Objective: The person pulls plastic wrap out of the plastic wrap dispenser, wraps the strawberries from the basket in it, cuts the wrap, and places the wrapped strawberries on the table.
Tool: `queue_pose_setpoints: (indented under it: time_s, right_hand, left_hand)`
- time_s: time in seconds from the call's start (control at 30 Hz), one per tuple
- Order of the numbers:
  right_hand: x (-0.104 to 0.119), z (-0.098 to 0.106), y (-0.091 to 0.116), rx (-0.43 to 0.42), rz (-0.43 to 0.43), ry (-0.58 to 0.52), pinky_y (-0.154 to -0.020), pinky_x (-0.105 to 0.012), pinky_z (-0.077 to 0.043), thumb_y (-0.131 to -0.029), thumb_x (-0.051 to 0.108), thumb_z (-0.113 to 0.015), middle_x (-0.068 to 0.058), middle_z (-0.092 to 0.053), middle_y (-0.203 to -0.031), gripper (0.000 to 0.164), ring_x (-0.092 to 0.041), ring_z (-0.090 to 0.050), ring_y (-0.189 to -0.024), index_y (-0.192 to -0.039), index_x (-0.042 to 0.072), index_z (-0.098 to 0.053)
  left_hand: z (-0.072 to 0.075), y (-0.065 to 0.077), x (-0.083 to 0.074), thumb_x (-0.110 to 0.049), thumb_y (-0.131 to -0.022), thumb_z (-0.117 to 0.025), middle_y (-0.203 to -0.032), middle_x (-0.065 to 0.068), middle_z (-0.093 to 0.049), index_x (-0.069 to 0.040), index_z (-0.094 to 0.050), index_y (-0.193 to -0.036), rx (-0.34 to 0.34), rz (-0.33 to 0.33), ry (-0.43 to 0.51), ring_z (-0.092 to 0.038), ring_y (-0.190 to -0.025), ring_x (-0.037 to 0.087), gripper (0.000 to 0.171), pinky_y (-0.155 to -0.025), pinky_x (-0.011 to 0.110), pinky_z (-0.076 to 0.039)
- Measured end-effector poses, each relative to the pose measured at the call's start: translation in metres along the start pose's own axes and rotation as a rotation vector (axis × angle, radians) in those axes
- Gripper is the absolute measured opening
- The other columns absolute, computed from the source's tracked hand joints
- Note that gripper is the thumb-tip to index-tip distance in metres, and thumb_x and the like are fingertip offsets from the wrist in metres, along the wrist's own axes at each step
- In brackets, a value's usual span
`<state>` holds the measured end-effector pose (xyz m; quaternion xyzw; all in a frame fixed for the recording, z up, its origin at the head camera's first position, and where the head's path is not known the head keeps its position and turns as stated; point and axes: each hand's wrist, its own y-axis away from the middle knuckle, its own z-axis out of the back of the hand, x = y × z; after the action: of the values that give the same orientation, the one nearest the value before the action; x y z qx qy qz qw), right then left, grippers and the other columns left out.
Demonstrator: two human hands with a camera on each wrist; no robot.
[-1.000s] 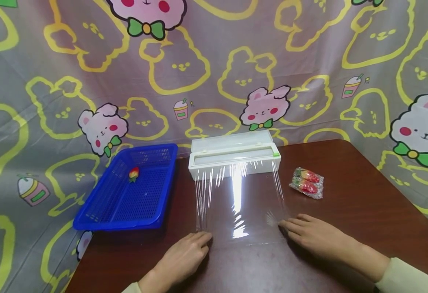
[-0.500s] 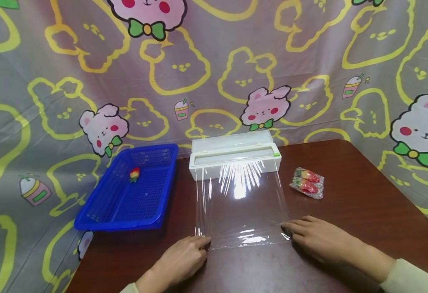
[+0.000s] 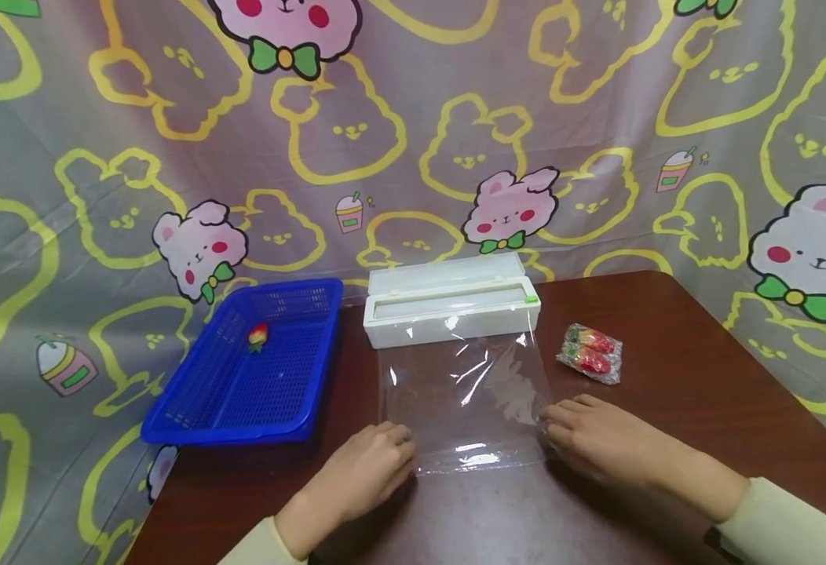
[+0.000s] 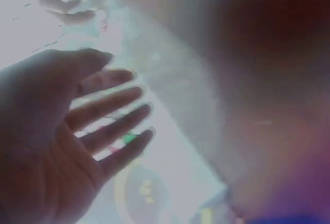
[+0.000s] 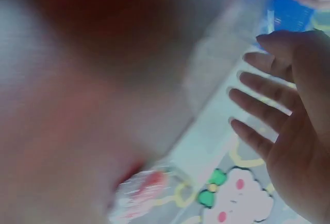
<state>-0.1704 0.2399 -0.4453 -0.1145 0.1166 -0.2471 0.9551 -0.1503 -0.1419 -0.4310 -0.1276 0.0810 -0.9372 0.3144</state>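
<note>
A clear sheet of plastic wrap (image 3: 441, 416) stretches toward me from a white wrap dispenser box (image 3: 420, 333), its lid raised. My left hand (image 3: 376, 464) pinches the near left corner of the sheet between thumb and forefinger. At the near right corner my right hand (image 3: 593, 435) pinches the film likewise. Both wrist views show the other fingers spread, on the left hand (image 4: 77, 116) and on the right hand (image 5: 289, 100). The film looks slack and wrinkled, low over the table, with its near edge between the hands.
A blue basket (image 3: 225, 433) stands at the left with one toy strawberry (image 3: 258, 337) in it. Right of the dispenser lies a wrapped pack of toy strawberries (image 3: 593, 353). A patterned curtain (image 3: 413, 118) rises behind the brown table (image 3: 696, 377).
Both hands have moved slightly forward toward the dispenser, the left also to the right. The film, taut with straight creases before, now hangs looser.
</note>
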Motion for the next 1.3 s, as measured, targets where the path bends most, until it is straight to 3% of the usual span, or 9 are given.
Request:
queue_pose_setpoints:
  time_s: [0.2, 0.37, 0.47, 0.57, 0.67, 1.0, 1.3]
  right_hand:
    - [-0.008, 0.006, -0.046, 0.019, -0.131, -0.039, -0.102, -0.051, -0.049, -0.092, 0.028, -0.075, -0.012, -0.065, -0.13, 0.048, -0.03, -0.062, -0.12, -0.132, 0.005, -0.063]
    - [-0.028, -0.008, -0.08, 0.111, -0.282, -0.091, -0.107, -0.057, -0.044, -0.098, 0.036, -0.067, -0.017, -0.056, -0.143, 0.059, -0.039, -0.054, -0.132, -0.144, 0.002, -0.054]
    - [-0.043, -0.024, -0.09, 0.165, -0.344, -0.091, -0.105, -0.06, -0.043, -0.099, 0.041, -0.064, -0.02, -0.054, -0.145, 0.061, -0.043, -0.052, -0.132, -0.145, 0.001, -0.054]
    - [-0.055, -0.038, -0.091, 0.196, -0.378, -0.115, -0.102, -0.062, -0.044, -0.099, 0.044, -0.064, -0.021, -0.053, -0.143, 0.062, -0.045, -0.052, -0.129, -0.143, 0.001, -0.055]
    - [-0.062, -0.046, -0.089, 0.217, -0.404, -0.142, -0.1, -0.063, -0.045, -0.098, 0.047, -0.064, -0.021, -0.053, -0.142, 0.063, -0.047, -0.052, -0.128, -0.142, 0.003, -0.056]
    - [-0.077, -0.051, -0.091, 0.337, -0.473, -0.227, -0.108, -0.066, -0.036, -0.097, 0.053, -0.062, -0.025, -0.045, -0.152, 0.071, -0.049, -0.044, -0.136, -0.15, 0.008, -0.049]
    - [-0.083, -0.054, -0.092, 0.323, -0.483, -0.255, -0.108, -0.068, -0.035, -0.096, 0.054, -0.064, -0.024, -0.044, -0.153, 0.072, -0.048, -0.042, -0.139, -0.15, 0.008, -0.05]
  left_hand:
    - [0.007, -0.048, 0.007, -0.023, -0.094, -0.073, -0.115, 0.008, -0.068, -0.008, -0.072, -0.109, 0.043, 0.115, 0.101, -0.066, -0.102, 0.023, 0.021, -0.087, 0.036, -0.058]
    - [-0.015, -0.087, 0.035, -0.031, -0.095, -0.073, -0.134, 0.012, -0.059, -0.006, -0.062, -0.134, 0.133, 0.248, 0.235, -0.061, -0.118, 0.03, 0.048, -0.101, 0.044, -0.052]
    - [-0.034, -0.101, 0.055, -0.035, -0.092, -0.075, -0.142, 0.014, -0.052, -0.008, -0.055, -0.144, 0.194, 0.333, 0.307, -0.056, -0.124, 0.034, 0.062, -0.102, 0.05, -0.05]
    - [-0.049, -0.105, 0.067, -0.04, -0.089, -0.078, -0.146, 0.016, -0.048, -0.011, -0.053, -0.146, 0.242, 0.396, 0.356, -0.054, -0.126, 0.04, 0.068, -0.1, 0.054, -0.05]
    - [-0.057, -0.105, 0.072, -0.045, -0.087, -0.08, -0.146, 0.015, -0.049, -0.013, -0.056, -0.142, 0.26, 0.413, 0.351, -0.054, -0.125, 0.041, 0.068, -0.098, 0.055, -0.05]
    - [-0.064, -0.111, 0.081, -0.051, -0.087, -0.077, -0.15, 0.012, -0.049, -0.016, -0.056, -0.145, 0.276, 0.417, 0.308, -0.048, -0.131, 0.039, 0.071, -0.1, 0.057, -0.047]
    - [-0.07, -0.112, 0.084, -0.053, -0.087, -0.076, -0.153, 0.011, -0.049, -0.015, -0.059, -0.142, 0.269, 0.427, 0.29, -0.048, -0.132, 0.04, 0.069, -0.106, 0.059, -0.041]
